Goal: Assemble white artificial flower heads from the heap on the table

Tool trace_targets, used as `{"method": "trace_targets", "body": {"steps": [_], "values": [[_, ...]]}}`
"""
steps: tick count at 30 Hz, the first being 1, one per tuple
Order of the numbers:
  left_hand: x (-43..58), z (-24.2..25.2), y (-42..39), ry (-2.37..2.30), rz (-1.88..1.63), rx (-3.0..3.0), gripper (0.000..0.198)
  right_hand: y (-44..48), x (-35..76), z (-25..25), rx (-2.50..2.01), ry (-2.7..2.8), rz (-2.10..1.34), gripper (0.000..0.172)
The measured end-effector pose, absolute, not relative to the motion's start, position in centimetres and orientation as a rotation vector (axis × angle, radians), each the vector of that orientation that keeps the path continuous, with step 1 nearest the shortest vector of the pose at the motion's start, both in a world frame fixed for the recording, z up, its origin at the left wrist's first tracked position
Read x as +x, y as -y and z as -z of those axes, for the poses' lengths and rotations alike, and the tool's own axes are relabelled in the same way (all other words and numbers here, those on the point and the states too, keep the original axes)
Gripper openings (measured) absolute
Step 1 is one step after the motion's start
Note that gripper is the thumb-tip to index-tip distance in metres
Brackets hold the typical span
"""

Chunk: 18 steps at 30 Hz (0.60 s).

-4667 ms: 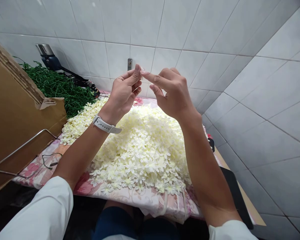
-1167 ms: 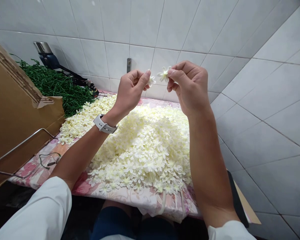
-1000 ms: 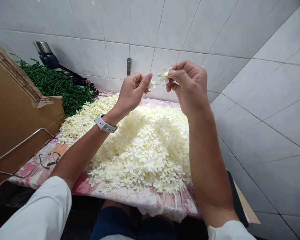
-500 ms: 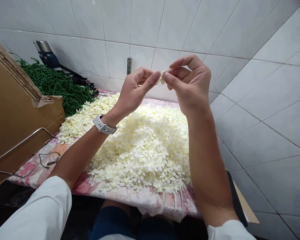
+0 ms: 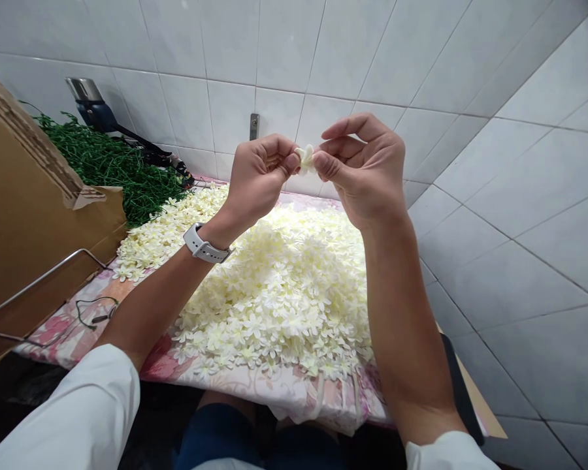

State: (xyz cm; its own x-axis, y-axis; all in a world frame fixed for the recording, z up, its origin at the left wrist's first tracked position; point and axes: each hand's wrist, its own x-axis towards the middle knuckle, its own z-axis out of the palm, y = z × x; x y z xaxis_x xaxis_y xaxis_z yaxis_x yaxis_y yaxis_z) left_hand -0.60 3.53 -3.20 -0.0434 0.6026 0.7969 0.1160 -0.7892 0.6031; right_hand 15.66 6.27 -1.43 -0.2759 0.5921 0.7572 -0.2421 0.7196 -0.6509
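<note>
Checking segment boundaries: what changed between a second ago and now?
The right hand moved left and slightly down, bringing its blossom to the one in the left hand. White petals now bunch between both hands' fingertips. The right index finger has lifted; whether that hand has let go is unclear. The flower heap, green stems and flask stayed put.

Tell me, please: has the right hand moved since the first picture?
Yes. The right hand has moved to the right, farther from the metal wall bracket, which appears in nearly the same place in both pictures.
</note>
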Motion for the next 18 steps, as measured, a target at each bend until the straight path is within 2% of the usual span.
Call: {"method": "trace_targets", "body": {"steps": [11,18], "values": [[-0.5,2.9,-2.9,-0.792,-1.759,1.832,0.040,-5.7,15.7,1.2,-0.329,1.587,-0.688,0.045],[-0.3,2.6,-2.4,-0.868,-1.776,1.798,0.043,-5.7,15.9,1.3,-0.370,1.638,-0.794,0.050]]}}
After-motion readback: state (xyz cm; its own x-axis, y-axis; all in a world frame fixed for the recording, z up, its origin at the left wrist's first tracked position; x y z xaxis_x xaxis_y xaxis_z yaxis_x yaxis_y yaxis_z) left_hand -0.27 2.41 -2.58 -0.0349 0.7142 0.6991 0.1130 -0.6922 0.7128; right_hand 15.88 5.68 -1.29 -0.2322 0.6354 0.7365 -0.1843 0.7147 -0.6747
